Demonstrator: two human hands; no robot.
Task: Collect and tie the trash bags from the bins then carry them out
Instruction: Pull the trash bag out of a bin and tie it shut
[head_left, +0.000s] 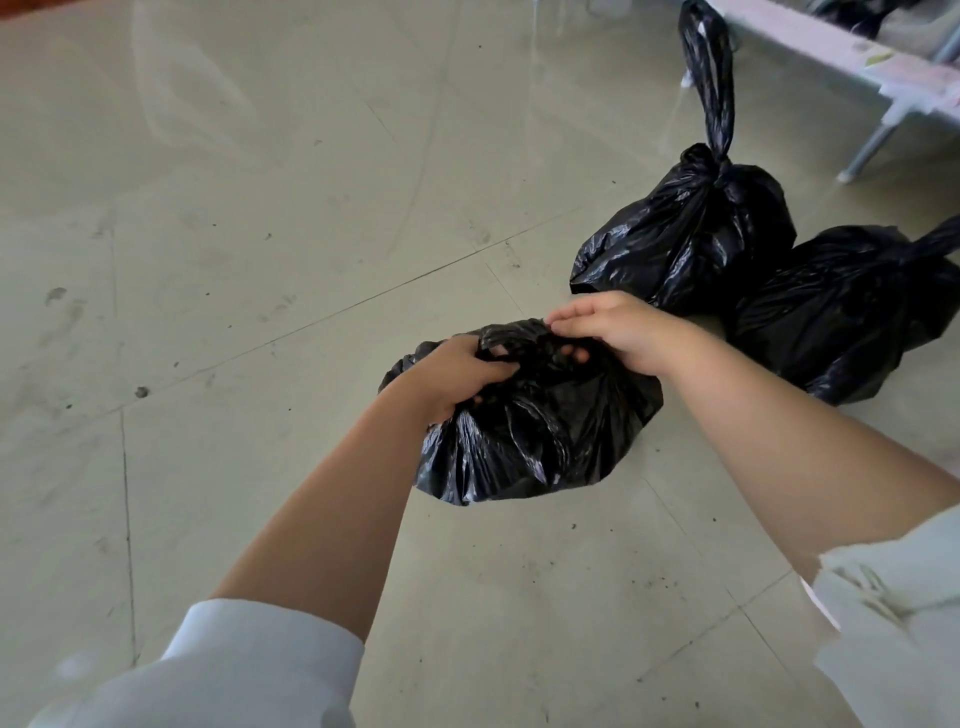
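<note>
A black trash bag (530, 431) sits on the tiled floor in the middle of the view. My left hand (457, 371) grips the gathered plastic at its top left. My right hand (613, 327) pinches the bunched top from the right, with fingertips tucked into the folds. Behind it on the right stand two more black bags. The nearer one, a tied bag (691, 239), has a long knotted tail standing upright. The second tied bag (841, 312) lies at the right edge, partly hidden by my right forearm.
A metal-legged table or frame (878, 130) stands at the top right behind the bags, with papers on it. Bare tiled floor (234, 234) spreads to the left and front. My white sleeves fill the bottom corners.
</note>
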